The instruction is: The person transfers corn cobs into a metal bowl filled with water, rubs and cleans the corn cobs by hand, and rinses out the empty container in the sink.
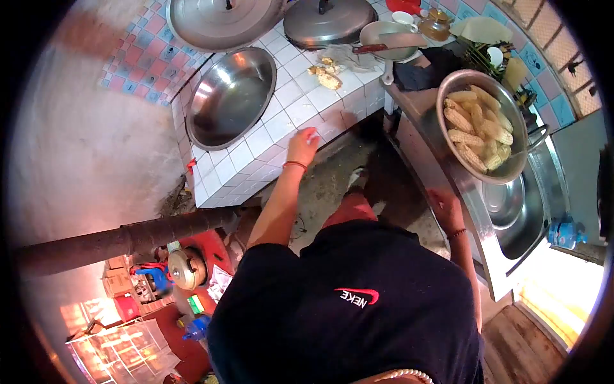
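My left hand [303, 146] hangs in front of the white-tiled counter [279, 124], its fingers curled in, and I see nothing in them. A red band circles that wrist. My right hand [446, 208] is low beside the front of the sink unit, dark and blurred, so its fingers are unclear. Nearest to it is a large metal basin [446, 121] holding several peeled corn cobs [476, 123]. On the tiled counter, a wide steel bowl [231, 96] sits left of my left hand. Some pale yellow pieces of food [329, 79] lie farther back.
Two big lidded pans, a round lid [224, 22] and a darker lid [329, 22], stand at the back. A knife [390, 47] rests across a shallow bowl [403, 32]. Below the basin is a metal sink [521, 224]. A pipe [128, 241] crosses at left.
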Tool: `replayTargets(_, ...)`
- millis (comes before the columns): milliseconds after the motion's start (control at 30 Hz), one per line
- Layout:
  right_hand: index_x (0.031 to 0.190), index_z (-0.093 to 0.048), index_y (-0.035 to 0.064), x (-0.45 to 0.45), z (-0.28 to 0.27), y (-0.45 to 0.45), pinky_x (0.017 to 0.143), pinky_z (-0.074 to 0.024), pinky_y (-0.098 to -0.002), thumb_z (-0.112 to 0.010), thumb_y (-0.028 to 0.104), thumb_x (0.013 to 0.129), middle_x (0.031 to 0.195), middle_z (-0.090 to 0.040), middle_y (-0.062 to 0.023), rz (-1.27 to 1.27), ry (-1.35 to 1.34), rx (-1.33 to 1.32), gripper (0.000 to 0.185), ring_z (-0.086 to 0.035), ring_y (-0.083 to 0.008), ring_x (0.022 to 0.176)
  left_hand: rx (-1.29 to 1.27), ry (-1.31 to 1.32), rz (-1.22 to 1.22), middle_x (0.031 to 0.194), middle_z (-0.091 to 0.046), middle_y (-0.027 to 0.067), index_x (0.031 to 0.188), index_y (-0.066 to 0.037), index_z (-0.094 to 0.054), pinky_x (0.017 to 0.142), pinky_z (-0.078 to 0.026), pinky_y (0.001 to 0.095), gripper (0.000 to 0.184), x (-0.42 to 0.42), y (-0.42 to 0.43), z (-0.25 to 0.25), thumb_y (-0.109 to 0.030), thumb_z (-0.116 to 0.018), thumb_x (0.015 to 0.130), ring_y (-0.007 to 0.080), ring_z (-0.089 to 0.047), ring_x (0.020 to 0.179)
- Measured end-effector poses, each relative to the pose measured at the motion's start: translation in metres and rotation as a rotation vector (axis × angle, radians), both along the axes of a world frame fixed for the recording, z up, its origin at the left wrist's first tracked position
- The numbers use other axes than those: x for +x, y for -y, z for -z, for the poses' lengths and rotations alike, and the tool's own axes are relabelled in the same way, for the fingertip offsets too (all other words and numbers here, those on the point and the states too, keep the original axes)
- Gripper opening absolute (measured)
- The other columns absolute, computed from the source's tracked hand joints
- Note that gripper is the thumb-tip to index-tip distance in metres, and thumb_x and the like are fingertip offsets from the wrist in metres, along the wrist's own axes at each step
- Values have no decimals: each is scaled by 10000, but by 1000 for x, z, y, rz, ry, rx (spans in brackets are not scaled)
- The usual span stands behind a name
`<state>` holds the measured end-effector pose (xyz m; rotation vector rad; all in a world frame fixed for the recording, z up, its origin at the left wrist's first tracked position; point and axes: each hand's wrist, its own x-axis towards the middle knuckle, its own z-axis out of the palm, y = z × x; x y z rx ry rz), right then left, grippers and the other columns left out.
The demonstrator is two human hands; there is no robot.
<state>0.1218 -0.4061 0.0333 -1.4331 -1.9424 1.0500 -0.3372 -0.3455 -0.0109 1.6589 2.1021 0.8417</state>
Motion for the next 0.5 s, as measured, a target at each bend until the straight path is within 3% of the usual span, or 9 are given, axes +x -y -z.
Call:
replayTargets(33, 1101, -664, 61, -20, -5, -13, 807, -530, -352, -601, 23, 851, 1011, -681, -131, -46, 6, 20, 261, -661, -286, 941, -82, -155, -48, 1227, -631, 173, 1240, -45, -600, 941, -491, 391, 428, -27, -4, 11, -266, -675, 881, 289, -620, 1116)
replayTargets(133, 1132, -651, 65, -75, 1, -54, 819, -529, -354, -595, 28, 860, 1041, -671, -131, -73, -45, 49, 281, -658, -292, 950, -65, -547, -172, 1465, -423, 214, 1410, -12, -423, 1112, -318, 498, 650, -59, -15, 42, -318, -660, 888, 380, -373, 1376)
replayTargets(167, 1146, -645, 66, -94, 5, -71, 823, -528, -354, -593, 29, 862, 1055, -667, -131, -63, -74, 55, 291, -657, -292, 955, -257, -482, -168, 1576, -208, 213, 1518, -30, -191, 1168, -143, 561, 878, -66, -23, 54, -424, -650, 882, 424, -143, 1463)
replayTargets(300, 1248, -587, 61, -175, 19, -141, 836, -528, -324, -572, 26, 890, 1112, -655, -125, -87, -50, 39, 360, -655, -249, 997, -188, -500, -136, 1554, -153, 308, 1528, -26, -138, 1165, -69, 584, 1023, -51, -72, 85, -553, -664, 826, 448, -107, 1462)
replayTargets(367, 1262, -569, 65, -216, 33, -183, 848, -522, -328, -567, 22, 889, 1120, -648, -135, -92, -64, 42, 375, -644, -258, 1016, -164, -391, -88, 1557, -141, 304, 1527, -16, -119, 1161, -78, 593, 1068, -41, -119, 69, -583, -669, 808, 449, -111, 1461)
replayTargets(500, 1235, -566, 49, -290, 78, -274, 903, -495, -390, -531, 3, 872, 1120, -636, -167, 11, -81, 135, 367, -612, -341, 1047, 127, -149, -43, 1566, -124, 287, 1517, -5, -137, 1173, -89, 549, 1091, -48, -198, 91, -611, -679, 788, 453, -103, 1457)
